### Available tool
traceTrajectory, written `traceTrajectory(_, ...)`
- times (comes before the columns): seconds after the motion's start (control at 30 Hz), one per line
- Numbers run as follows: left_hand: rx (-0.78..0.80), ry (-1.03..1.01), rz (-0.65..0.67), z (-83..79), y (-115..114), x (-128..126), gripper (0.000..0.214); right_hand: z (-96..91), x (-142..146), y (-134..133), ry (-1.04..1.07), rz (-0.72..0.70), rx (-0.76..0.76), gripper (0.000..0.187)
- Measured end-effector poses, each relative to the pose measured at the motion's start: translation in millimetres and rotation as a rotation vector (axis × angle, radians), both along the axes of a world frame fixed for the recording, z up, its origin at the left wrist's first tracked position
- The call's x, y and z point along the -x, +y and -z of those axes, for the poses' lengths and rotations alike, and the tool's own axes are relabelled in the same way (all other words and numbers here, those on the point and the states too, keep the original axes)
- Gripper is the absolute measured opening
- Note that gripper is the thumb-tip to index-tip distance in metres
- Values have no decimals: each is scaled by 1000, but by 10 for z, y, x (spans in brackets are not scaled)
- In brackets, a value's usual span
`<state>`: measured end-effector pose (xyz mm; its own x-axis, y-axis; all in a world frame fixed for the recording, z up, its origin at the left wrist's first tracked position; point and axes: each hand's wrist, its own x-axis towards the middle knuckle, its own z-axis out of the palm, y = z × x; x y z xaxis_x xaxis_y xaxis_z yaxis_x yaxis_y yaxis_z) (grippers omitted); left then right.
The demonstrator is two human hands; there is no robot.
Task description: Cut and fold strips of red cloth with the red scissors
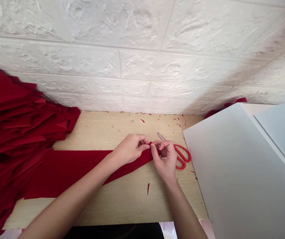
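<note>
A long strip of red felt (75,169) lies across the wooden tabletop (122,199), tapering toward the right. My left hand (130,148) pinches the strip's narrow right end from the left. My right hand (164,159) pinches the same end from the right, fingertips almost touching those of the left. Red-handled scissors (182,156) lie on the table just behind and right of my right hand, blades pointing to the back left.
A heap of red felt pieces (13,126) fills the left side. A large white board (237,172) covers the right side over the table edge. A white brick-pattern wall (142,59) stands close behind. Small red scraps (148,188) dot the wood.
</note>
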<state>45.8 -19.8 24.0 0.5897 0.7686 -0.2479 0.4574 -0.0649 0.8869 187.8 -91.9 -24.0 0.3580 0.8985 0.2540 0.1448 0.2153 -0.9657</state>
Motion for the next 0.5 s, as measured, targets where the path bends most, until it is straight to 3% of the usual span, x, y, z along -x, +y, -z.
traceTrajectory(0.17,-84,5,-84,-51,21,63,12,1,-78,14,0,1,81,22)
traceTrajectory(0.37,-55,-30,-127,-73,69,147,16,0,-146,27,-123,-146,231,20)
traceTrajectory(0.5,-28,-53,-129,-75,64,141,19,-4,-146,29,-64,-141,236,21)
